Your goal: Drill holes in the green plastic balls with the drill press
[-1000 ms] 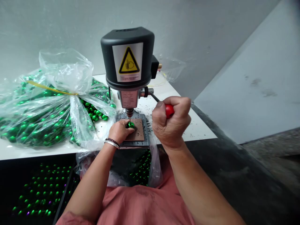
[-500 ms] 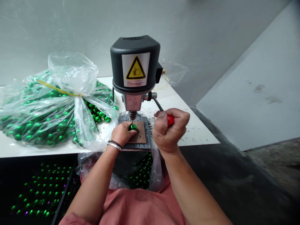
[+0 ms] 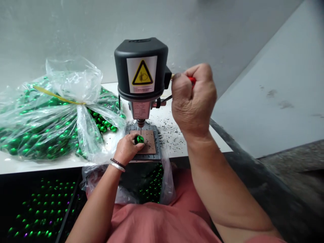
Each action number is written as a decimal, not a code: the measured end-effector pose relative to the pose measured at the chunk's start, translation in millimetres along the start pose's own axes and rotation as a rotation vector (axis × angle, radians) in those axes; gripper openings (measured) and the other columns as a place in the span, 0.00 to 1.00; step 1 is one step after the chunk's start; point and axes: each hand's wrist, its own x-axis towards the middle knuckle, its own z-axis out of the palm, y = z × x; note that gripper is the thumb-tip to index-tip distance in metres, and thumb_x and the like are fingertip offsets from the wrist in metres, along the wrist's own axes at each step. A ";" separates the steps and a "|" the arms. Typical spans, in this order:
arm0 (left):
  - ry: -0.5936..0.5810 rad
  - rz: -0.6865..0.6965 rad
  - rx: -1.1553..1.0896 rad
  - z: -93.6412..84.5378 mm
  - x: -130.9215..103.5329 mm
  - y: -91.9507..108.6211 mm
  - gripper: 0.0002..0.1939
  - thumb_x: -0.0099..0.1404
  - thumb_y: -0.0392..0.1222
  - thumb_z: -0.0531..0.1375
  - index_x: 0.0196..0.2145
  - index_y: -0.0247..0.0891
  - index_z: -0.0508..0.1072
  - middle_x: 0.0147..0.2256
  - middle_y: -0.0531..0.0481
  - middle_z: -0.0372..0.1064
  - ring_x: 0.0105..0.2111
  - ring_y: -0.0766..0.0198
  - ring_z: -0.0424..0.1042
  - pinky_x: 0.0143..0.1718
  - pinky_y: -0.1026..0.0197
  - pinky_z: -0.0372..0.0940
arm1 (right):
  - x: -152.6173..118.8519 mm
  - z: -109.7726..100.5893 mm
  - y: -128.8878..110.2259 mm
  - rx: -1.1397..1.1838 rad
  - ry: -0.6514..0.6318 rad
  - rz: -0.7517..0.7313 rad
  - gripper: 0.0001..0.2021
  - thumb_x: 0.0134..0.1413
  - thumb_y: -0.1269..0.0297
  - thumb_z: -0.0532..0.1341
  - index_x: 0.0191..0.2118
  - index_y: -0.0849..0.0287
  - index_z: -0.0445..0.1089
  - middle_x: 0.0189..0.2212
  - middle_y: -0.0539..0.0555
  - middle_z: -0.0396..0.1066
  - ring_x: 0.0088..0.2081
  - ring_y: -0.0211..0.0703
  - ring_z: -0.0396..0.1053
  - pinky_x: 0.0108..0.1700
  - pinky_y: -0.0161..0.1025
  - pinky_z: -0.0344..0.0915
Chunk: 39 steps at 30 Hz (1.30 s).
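A shiny green ball (image 3: 139,139) is pinched between the thumb and fingers of my left hand (image 3: 127,148), on a brown board (image 3: 149,141) over the grey base of a small drill press (image 3: 141,71). The thin drill bit (image 3: 141,131) points down at the ball's top; whether it touches, I cannot tell. My right hand (image 3: 193,98) is closed around the red knob (image 3: 192,81) of the press lever, raised beside the dark motor housing. My fist hides most of the lever.
A tied clear bag (image 3: 83,125) of green balls fills the table's left side. Dark shavings (image 3: 172,135) lie right of the base. Below the table edge, an open plastic bag (image 3: 167,182) holds green balls, and a dark tray (image 3: 43,206) with rows of them stands lower left.
My right hand has swung the lever up, from low beside the base to housing height. The drill bit has risen relative to the ball. My left hand still holds the ball.
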 end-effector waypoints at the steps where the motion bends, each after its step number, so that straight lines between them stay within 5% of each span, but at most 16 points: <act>1: -0.043 0.019 -0.019 -4.1 -6.0 -0.7 0.21 0.54 0.47 0.60 0.45 0.38 0.73 0.35 0.47 0.73 0.31 0.61 0.70 0.35 0.61 0.62 | 2.7 0.5 -0.1 0.008 0.000 0.008 0.10 0.55 0.59 0.50 0.26 0.57 0.53 0.20 0.45 0.53 0.22 0.29 0.52 0.28 0.32 0.54; 6: -0.356 0.064 -0.299 -20.0 -27.5 -4.9 0.29 0.47 0.52 0.65 0.45 0.37 0.73 0.41 0.46 0.73 0.38 0.60 0.70 0.39 0.62 0.63 | -1.4 2.6 1.3 0.070 0.003 0.034 0.10 0.54 0.60 0.51 0.26 0.55 0.51 0.21 0.46 0.52 0.23 0.31 0.51 0.29 0.34 0.55; 8: -0.306 -0.025 -0.475 -18.9 -27.0 -6.4 0.30 0.47 0.56 0.64 0.44 0.34 0.73 0.40 0.45 0.72 0.38 0.60 0.70 0.39 0.62 0.64 | -2.5 2.7 1.2 0.068 -0.001 0.040 0.10 0.54 0.61 0.52 0.25 0.55 0.50 0.21 0.46 0.52 0.23 0.31 0.50 0.29 0.33 0.55; 12: -0.011 -0.357 -1.036 -11.5 -14.3 -7.0 0.29 0.53 0.66 0.53 0.33 0.34 0.71 0.32 0.46 0.70 0.27 0.66 0.68 0.30 0.61 0.65 | -1.5 2.0 0.9 0.069 -0.007 0.033 0.10 0.54 0.62 0.53 0.26 0.57 0.51 0.22 0.45 0.50 0.23 0.30 0.49 0.29 0.32 0.55; 15: -0.010 -0.566 -1.383 -11.9 -5.5 -4.9 0.30 0.57 0.68 0.45 0.26 0.36 0.66 0.26 0.47 0.66 0.24 0.66 0.67 0.29 0.58 0.67 | -1.1 1.1 0.3 0.072 -0.025 0.035 0.10 0.55 0.61 0.52 0.27 0.58 0.51 0.22 0.45 0.49 0.23 0.28 0.49 0.29 0.31 0.54; 19: -0.008 -0.616 -1.520 -16.7 -3.8 -2.8 0.16 0.61 0.51 0.52 0.23 0.36 0.65 0.24 0.49 0.64 0.27 0.67 0.68 0.37 0.59 0.69 | -1.8 0.0 -1.1 0.027 -0.079 0.074 0.09 0.57 0.62 0.50 0.29 0.58 0.50 0.23 0.45 0.47 0.25 0.27 0.49 0.31 0.30 0.54; 21: 0.035 -0.615 -1.549 -17.7 -5.5 -3.0 0.05 0.57 0.34 0.55 0.24 0.34 0.67 0.24 0.51 0.65 0.28 0.69 0.68 0.41 0.60 0.68 | -2.1 -0.4 -1.3 0.026 -0.083 0.076 0.09 0.57 0.62 0.50 0.29 0.58 0.50 0.23 0.45 0.48 0.25 0.27 0.49 0.32 0.30 0.54; 24: 0.059 -0.604 -1.581 -18.0 -7.9 -3.3 0.09 0.50 0.24 0.53 0.25 0.32 0.69 0.25 0.50 0.66 0.29 0.69 0.69 0.43 0.59 0.68 | -2.8 -0.6 -0.5 0.042 -0.063 0.053 0.09 0.57 0.62 0.50 0.28 0.58 0.51 0.23 0.45 0.48 0.25 0.26 0.49 0.31 0.30 0.54; 31: -0.012 -0.451 -1.480 -16.2 -8.8 -2.9 0.05 0.51 0.31 0.60 0.29 0.31 0.69 0.31 0.49 0.70 0.33 0.66 0.72 0.39 0.61 0.69 | -6.1 0.7 3.3 0.062 -0.040 0.040 0.11 0.56 0.57 0.50 0.29 0.57 0.52 0.22 0.44 0.49 0.22 0.26 0.51 0.29 0.29 0.56; 35: 0.085 -0.299 -1.004 -7.6 -1.9 -9.9 0.19 0.48 0.41 0.65 0.38 0.33 0.69 0.30 0.51 0.71 0.28 0.67 0.71 0.29 0.65 0.66 | -4.2 -0.3 2.9 0.034 -0.042 0.058 0.11 0.56 0.57 0.50 0.28 0.57 0.51 0.21 0.45 0.49 0.23 0.27 0.51 0.28 0.30 0.54; 39: 0.047 -0.216 -0.655 0.9 7.3 -16.0 0.19 0.47 0.45 0.64 0.36 0.34 0.71 0.33 0.47 0.74 0.32 0.63 0.72 0.31 0.64 0.65 | 12.8 1.4 3.6 0.012 -0.088 0.066 0.11 0.54 0.58 0.52 0.26 0.58 0.51 0.21 0.45 0.50 0.23 0.28 0.48 0.28 0.30 0.50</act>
